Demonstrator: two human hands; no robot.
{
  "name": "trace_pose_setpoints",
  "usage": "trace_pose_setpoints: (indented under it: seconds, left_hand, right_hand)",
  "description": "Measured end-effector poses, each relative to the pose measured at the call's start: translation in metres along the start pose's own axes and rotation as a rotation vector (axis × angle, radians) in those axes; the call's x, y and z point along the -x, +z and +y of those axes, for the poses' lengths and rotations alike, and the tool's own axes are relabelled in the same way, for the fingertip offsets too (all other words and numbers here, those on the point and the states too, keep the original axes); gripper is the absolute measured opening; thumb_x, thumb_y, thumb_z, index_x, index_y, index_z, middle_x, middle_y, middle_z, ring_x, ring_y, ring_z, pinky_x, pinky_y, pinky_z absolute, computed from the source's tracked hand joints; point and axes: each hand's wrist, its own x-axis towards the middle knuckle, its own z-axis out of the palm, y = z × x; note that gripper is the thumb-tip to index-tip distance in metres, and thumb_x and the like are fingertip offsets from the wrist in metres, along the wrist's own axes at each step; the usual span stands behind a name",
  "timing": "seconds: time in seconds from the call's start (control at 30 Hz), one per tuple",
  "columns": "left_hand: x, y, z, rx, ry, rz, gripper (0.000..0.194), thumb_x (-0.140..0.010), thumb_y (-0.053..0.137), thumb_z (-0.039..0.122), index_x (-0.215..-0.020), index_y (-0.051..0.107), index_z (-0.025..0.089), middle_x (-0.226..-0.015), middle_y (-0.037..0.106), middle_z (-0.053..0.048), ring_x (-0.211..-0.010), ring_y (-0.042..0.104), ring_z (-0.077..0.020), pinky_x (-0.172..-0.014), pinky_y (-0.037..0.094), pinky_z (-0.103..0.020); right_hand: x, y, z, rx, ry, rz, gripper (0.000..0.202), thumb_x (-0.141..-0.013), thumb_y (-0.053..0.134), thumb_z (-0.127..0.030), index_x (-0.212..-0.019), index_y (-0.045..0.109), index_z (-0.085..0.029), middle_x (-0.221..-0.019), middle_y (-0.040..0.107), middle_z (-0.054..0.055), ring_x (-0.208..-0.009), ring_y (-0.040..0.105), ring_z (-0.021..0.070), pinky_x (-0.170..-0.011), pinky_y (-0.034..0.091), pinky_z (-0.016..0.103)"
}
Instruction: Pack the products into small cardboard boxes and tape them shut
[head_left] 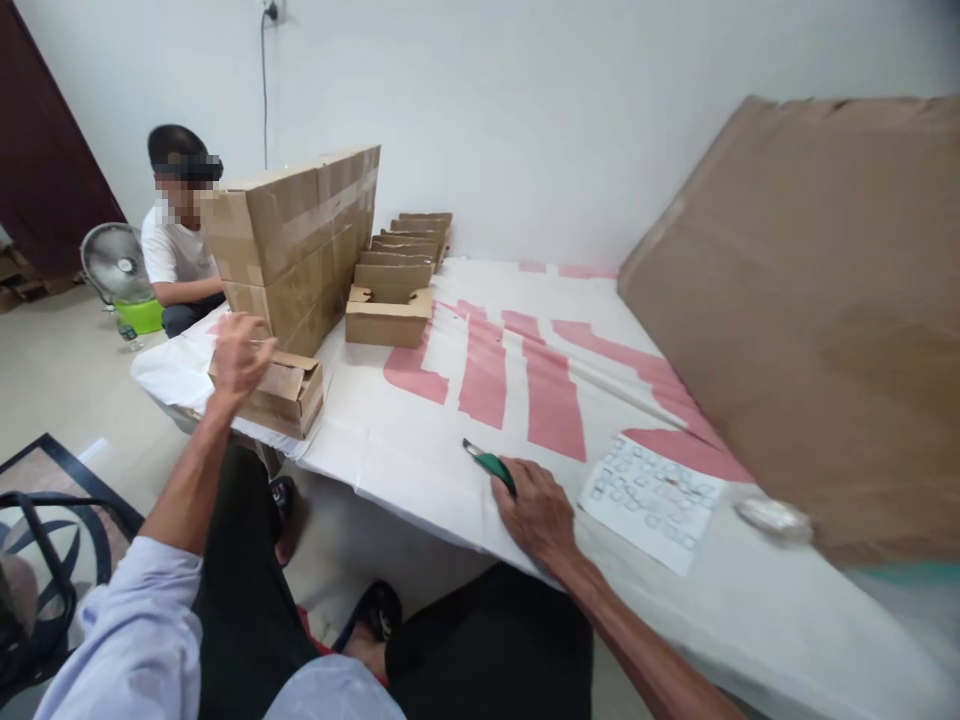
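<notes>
A green utility knife with its tip pointing up and left is held in my right hand, low over the cloth-covered table. My left hand is at the left end of a small cardboard box near the table's front edge; its fingers are apart and slightly blurred. Whether it touches the box is hard to tell. Directly behind that box stands a stack of taped cartons. To its right, a row of open cardboard boxes runs back toward the wall.
A paper sheet with small drawn marks and a shiny wrapped item lie at the right. A large cardboard piece rises behind them. Beyond the cartons, a person sits near a fan.
</notes>
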Motion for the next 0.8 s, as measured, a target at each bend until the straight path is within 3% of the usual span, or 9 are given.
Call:
trace_pose_setpoints:
  seconds: [0.1,0.17,0.27,0.43,0.57,0.67,0.8]
  left_hand:
    - [0.013,-0.033,-0.054,-0.065,-0.259,0.085,0.036,-0.081,0.077,0.038,-0.11,0.07,0.018,-0.123,0.069,-0.014,-0.129,0.06,-0.0371,-0.122,0.044,-0.055]
    - [0.023,-0.037,-0.076,0.035,-0.423,0.006,0.043,-0.078,0.076,0.044,-0.11,0.068,0.017,-0.117,0.071,-0.013,-0.118,0.065,-0.0338,-0.111,0.052,-0.05]
    - [0.035,-0.031,-0.09,0.171,-0.502,-0.119,0.05,-0.075,0.075,0.052,-0.108,0.068,0.015,-0.105,0.073,-0.009,-0.1,0.067,-0.0276,-0.094,0.057,-0.04]
    - [0.049,-0.021,-0.085,0.209,-0.473,-0.119,0.063,-0.069,0.08,0.06,-0.11,0.07,0.014,-0.105,0.074,-0.007,-0.1,0.066,-0.0259,-0.089,0.055,-0.034]
    - [0.071,-0.006,-0.067,0.226,-0.442,-0.134,0.073,-0.067,0.082,0.063,-0.12,0.069,0.014,-0.118,0.072,-0.011,-0.105,0.068,-0.0278,-0.092,0.057,-0.037]
    - [0.087,0.01,-0.05,0.292,-0.388,-0.207,0.076,-0.069,0.084,0.063,-0.126,0.068,0.016,-0.129,0.068,-0.014,-0.103,0.07,-0.0274,-0.091,0.059,-0.04]
    - [0.085,0.025,-0.042,0.417,-0.253,-0.274,0.083,-0.054,0.095,0.059,-0.121,0.068,0.019,-0.135,0.064,-0.014,-0.125,0.065,-0.0339,-0.11,0.054,-0.046]
  right_hand:
    - [-0.005,-0.002,-0.004,-0.013,0.027,-0.031,0.031,-0.099,0.052,-0.028,-0.121,0.071,-0.018,-0.114,0.073,0.015,-0.105,0.063,0.0316,-0.09,0.052,0.045]
    - [-0.007,-0.002,-0.004,-0.021,0.034,-0.035,0.032,-0.098,0.052,-0.027,-0.121,0.071,-0.018,-0.113,0.072,0.015,-0.106,0.063,0.0319,-0.091,0.052,0.045]
    - [-0.008,0.0,-0.002,-0.033,0.038,-0.033,0.032,-0.097,0.051,-0.027,-0.119,0.072,-0.018,-0.109,0.071,0.014,-0.104,0.061,0.0314,-0.091,0.051,0.045]
    - [-0.017,0.005,0.005,-0.076,0.054,-0.053,0.033,-0.095,0.052,-0.028,-0.118,0.074,-0.02,-0.105,0.069,0.013,-0.101,0.059,0.0309,-0.091,0.051,0.045]
    - [-0.036,0.007,-0.002,-0.074,0.097,-0.092,0.034,-0.093,0.052,-0.026,-0.116,0.076,-0.019,-0.104,0.069,0.013,-0.101,0.058,0.0302,-0.093,0.051,0.044]
    - [-0.052,0.005,-0.015,-0.073,0.119,-0.102,0.036,-0.093,0.053,-0.025,-0.117,0.077,-0.015,-0.109,0.07,0.016,-0.104,0.058,0.0307,-0.096,0.051,0.046]
    - [-0.068,0.002,-0.034,-0.129,0.092,-0.105,0.038,-0.095,0.054,-0.028,-0.122,0.075,-0.012,-0.119,0.072,0.019,-0.111,0.061,0.0313,-0.103,0.053,0.049]
